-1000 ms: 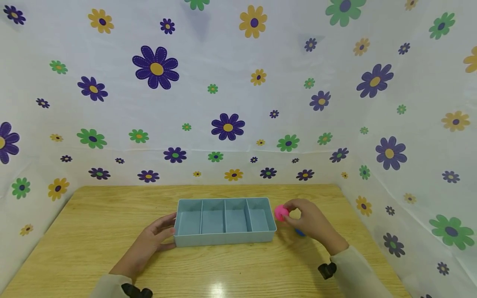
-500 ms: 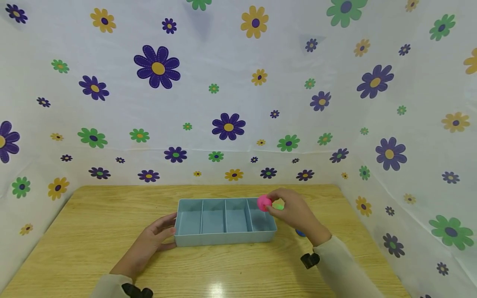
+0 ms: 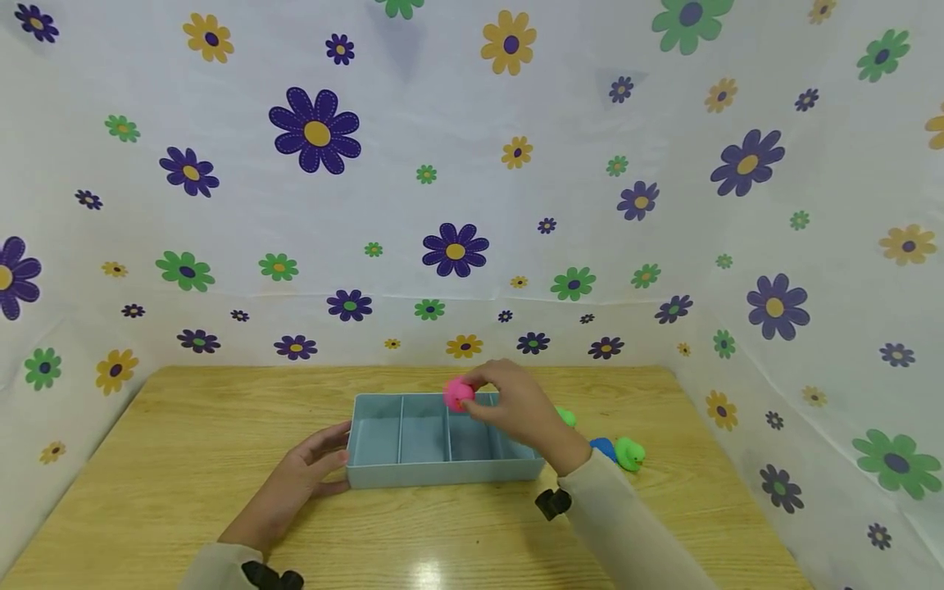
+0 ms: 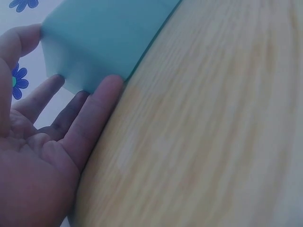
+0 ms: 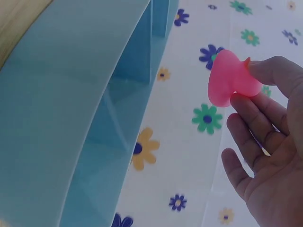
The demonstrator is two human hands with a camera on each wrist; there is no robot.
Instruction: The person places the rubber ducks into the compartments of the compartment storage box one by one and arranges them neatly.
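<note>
A pink rubber duck (image 3: 459,395) with a small orange beak is pinched between the thumb and fingertips of my right hand (image 3: 514,405). In the head view it overlaps the back rim of a blue-grey divided box (image 3: 442,473), around the second and third compartments. The right wrist view shows the duck (image 5: 232,80) up off the box, its beak by the thumb. At the box's left end my left hand (image 3: 298,474) rests its fairly straight fingertips against the wall, as the left wrist view also shows (image 4: 94,118).
On the wooden table (image 3: 221,434), right of the box, sit a green rubber duck (image 3: 630,453), a blue toy (image 3: 603,447) and another green toy (image 3: 565,416), partly hidden by the right arm. A flower-patterned white cloth (image 3: 398,205) encloses the back and sides.
My right hand has carried the pink duck leftward from beside the box's right end to over its middle, uncovering green and blue toys on the right. The left hand stays put.
</note>
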